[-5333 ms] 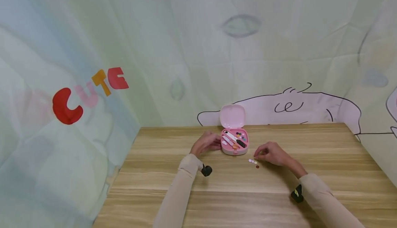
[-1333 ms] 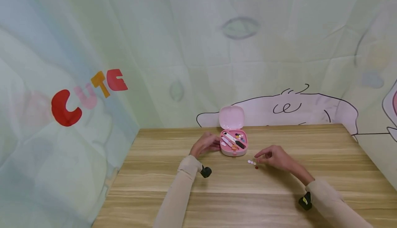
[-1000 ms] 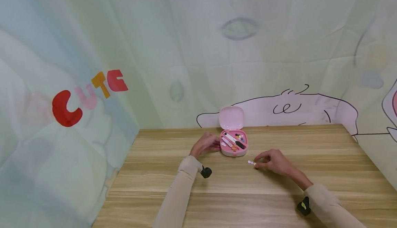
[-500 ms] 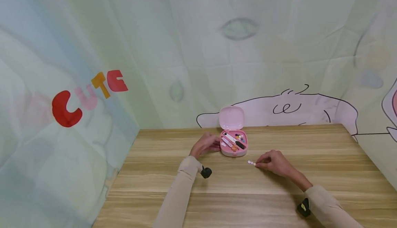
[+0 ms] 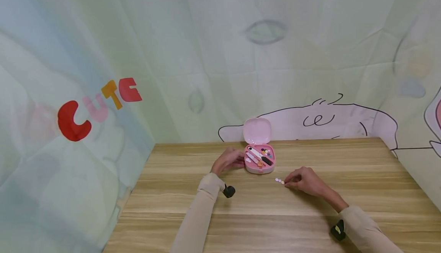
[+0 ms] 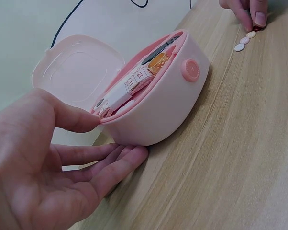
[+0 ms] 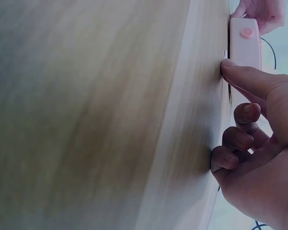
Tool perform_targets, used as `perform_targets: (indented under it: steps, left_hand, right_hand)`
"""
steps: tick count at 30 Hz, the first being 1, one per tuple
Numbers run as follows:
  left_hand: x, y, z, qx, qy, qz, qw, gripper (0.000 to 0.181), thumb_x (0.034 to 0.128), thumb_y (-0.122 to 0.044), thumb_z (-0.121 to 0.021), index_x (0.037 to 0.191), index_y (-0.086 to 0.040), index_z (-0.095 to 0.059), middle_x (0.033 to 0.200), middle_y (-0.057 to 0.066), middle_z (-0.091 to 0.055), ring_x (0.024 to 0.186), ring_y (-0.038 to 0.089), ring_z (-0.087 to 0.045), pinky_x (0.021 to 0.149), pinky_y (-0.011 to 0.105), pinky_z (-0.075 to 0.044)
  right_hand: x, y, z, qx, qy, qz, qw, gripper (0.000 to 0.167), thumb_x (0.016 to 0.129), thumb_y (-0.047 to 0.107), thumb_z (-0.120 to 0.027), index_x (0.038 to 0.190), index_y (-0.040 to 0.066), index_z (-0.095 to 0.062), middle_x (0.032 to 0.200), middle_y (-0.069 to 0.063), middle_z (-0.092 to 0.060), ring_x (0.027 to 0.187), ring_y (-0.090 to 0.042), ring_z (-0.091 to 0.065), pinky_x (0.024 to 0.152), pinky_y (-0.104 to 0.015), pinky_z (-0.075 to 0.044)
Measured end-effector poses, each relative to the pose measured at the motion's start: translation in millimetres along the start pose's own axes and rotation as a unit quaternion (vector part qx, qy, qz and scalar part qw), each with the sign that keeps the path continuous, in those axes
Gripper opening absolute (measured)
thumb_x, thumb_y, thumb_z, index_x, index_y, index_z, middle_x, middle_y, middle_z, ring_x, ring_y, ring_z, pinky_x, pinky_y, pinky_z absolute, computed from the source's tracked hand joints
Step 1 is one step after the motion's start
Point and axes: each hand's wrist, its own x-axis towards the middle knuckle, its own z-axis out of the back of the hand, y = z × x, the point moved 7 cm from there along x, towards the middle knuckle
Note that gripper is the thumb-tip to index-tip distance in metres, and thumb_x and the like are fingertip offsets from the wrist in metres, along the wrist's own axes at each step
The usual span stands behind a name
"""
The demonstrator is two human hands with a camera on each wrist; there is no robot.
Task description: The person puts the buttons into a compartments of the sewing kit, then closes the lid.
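Note:
A pink sewing box (image 5: 260, 170) stands on the table with its lid up. Inside are a white-and-black tool (image 5: 260, 155), a measuring tape (image 6: 137, 79), an orange thimble-like piece (image 6: 158, 61) and small colourful buttons (image 5: 266, 152). My left hand (image 5: 230, 159) holds the box's left side, thumb at the rim and fingertips at its base. To the right of the box, my right hand (image 5: 306, 180) has thumb and index fingertip together at the table. Between them a dark red button (image 6: 257, 28) partly shows. Several pale buttons (image 6: 244, 40) lie in a row beside those fingertips.
The wooden table (image 5: 241, 218) reaches back to a printed curtain (image 5: 193, 61). The raised box lid (image 5: 257, 130) stands close to that curtain. Dark wrist devices (image 5: 229, 191) sit at both sleeves.
My right hand has come down slightly nearer me, its thumb and index finger closing over the dark red button beside the pale ones. The left hand and the box stay put.

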Motion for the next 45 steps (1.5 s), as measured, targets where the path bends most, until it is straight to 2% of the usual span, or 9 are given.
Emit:
perform_targets:
  steps: [6, 17, 27, 39, 45]
  left_hand:
    - [-2.0, -0.7, 0.1, -0.005, -0.002, 0.001, 1.0, 0.022, 0.0984, -0.006, -0.06, 0.11, 0.01, -0.069, 0.096, 0.015, -0.072, 0.08, 0.018, -0.068, 0.086, 0.033, -0.062]
    - [-0.1, -0.3, -1.0, -0.004, 0.0, 0.003, 1.0, 0.027, 0.0996, -0.006, -0.058, 0.117, 0.013, -0.066, 0.099, 0.017, -0.07, 0.083, 0.02, -0.067, 0.094, 0.04, -0.06]
    - [-1.1, -0.5, -0.1, -0.006, -0.001, 0.005, 1.0, 0.025, 0.0987, -0.006, -0.058, 0.113, 0.011, -0.068, 0.098, 0.017, -0.071, 0.083, 0.02, -0.068, 0.091, 0.038, -0.061]
    - [-0.9, -1.1, -0.5, -0.011, 0.001, 0.005, 0.9999, 0.025, 0.0983, -0.006, -0.059, 0.113, 0.012, -0.067, 0.093, 0.014, -0.069, 0.082, 0.019, -0.068, 0.094, 0.04, -0.06]
    - [-1.9, -1.2, -0.3, -0.009, 0.001, 0.004, 1.0, 0.024, 0.0981, -0.005, -0.058, 0.112, 0.012, -0.067, 0.094, 0.014, -0.069, 0.082, 0.02, -0.067, 0.094, 0.04, -0.06]
  right_hand:
    - [-0.1, 0.5, 0.1, 0.002, -0.001, -0.005, 1.0, 0.005, 0.089, 0.008, -0.082, 0.091, 0.013, -0.081, 0.085, 0.008, -0.073, 0.071, -0.004, -0.051, 0.058, -0.019, -0.043]
    - [-1.9, 1.9, 1.8, 0.014, -0.012, -0.007, 0.9998, 0.007, 0.088, 0.009, -0.083, 0.087, 0.015, -0.079, 0.081, 0.008, -0.07, 0.068, -0.004, -0.049, 0.056, -0.019, -0.04]
    - [-3.8, 0.2, 1.2, 0.018, -0.008, -0.001, 0.9998, 0.007, 0.088, 0.008, -0.082, 0.087, 0.015, -0.079, 0.077, 0.008, -0.068, 0.065, -0.003, -0.048, 0.053, -0.018, -0.037]
    - [-3.9, 2.3, 1.3, 0.019, 0.009, -0.004, 0.9998, 0.007, 0.09, 0.008, -0.081, 0.089, 0.015, -0.08, 0.078, 0.007, -0.068, 0.066, -0.004, -0.048, 0.055, -0.018, -0.037]
    - [0.4, 6.9, 4.1, 0.025, 0.008, 0.015, 0.9995, 0.01, 0.089, 0.003, -0.08, 0.09, 0.013, -0.08, 0.08, 0.006, -0.071, 0.066, -0.004, -0.049, 0.054, -0.018, -0.039]
